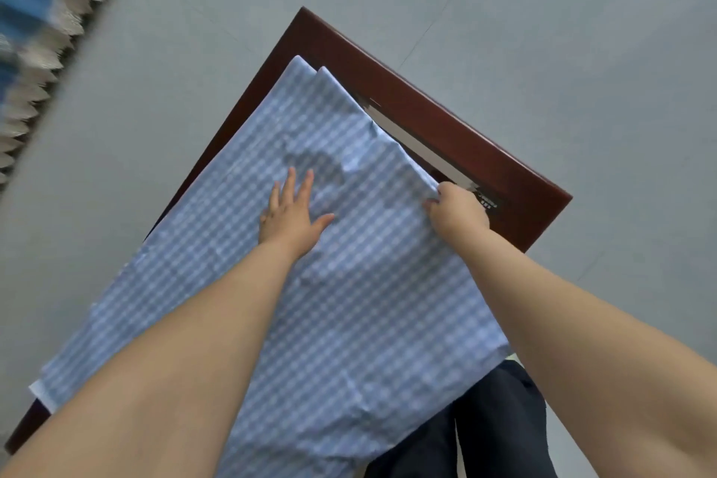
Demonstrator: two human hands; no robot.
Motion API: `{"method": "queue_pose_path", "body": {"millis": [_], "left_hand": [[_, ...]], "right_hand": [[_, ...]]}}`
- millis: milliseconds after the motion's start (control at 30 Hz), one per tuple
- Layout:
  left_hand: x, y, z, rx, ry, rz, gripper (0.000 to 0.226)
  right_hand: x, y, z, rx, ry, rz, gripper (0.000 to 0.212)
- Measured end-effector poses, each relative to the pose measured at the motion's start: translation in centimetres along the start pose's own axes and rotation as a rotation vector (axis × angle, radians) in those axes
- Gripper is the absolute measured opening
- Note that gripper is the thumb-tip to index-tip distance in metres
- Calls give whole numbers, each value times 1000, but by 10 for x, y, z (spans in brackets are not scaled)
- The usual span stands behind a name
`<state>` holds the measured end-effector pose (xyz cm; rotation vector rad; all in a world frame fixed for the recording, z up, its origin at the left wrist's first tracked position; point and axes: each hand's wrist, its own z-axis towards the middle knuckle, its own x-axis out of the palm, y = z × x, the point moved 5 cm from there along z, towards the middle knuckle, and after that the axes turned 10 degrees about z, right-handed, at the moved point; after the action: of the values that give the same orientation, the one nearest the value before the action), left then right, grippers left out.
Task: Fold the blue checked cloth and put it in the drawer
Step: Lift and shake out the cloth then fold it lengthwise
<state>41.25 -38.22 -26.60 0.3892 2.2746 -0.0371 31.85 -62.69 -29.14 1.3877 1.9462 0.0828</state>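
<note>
The blue checked cloth [349,283] lies spread over the dark wooden surface [446,116], thin, light and limp. The left hand [291,215] presses flat, fingers spread; the right hand [458,211] pinches its edge, likely the best hold.

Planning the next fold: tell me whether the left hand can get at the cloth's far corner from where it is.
Probably yes. The left hand lies flat on the blue checked cloth, and only bare cloth lies between it and the far corner. The right hand pinches another edge, off to the side.
</note>
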Motion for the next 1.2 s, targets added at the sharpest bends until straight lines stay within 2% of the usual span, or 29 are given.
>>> {"method": "queue_pose_path", "body": {"millis": [100,200,267,367,400,467,567,667,733,867,1100,1200], "left_hand": [[-13,-7,16,86,-88,26,82],[-20,-10,39,53,-20,-13,84],[-24,-6,57,2,49,-45,87],[-40,-2,81,-43,58,-45,90],[-48,-2,88,-46,34,-43,90],[-71,-7,104,-10,-78,-25,83],[-107,-31,126,219,-273,238,69],[-119,-66,139,534,-234,546,51],[-123,-81,140,644,-217,613,40],[-142,-77,131,665,-267,543,34],[-157,-43,84,583,-356,411,26],[-168,-28,50,632,-411,416,21]], "right_hand": [[9,22,10,-10,-87,151,11],[15,27,17,43,-96,182,11],[15,26,20,75,-88,65,15],[9,35,23,-84,-234,-140,21],[8,39,25,-144,-278,-129,21],[7,42,33,-167,-233,4,23],[6,47,48,-93,-60,144,28],[4,49,54,-135,-8,164,22],[3,47,54,-152,-13,220,13],[0,47,45,-205,-18,263,14],[-16,48,27,-193,-57,272,12],[-28,43,12,-173,-67,265,10]]}}
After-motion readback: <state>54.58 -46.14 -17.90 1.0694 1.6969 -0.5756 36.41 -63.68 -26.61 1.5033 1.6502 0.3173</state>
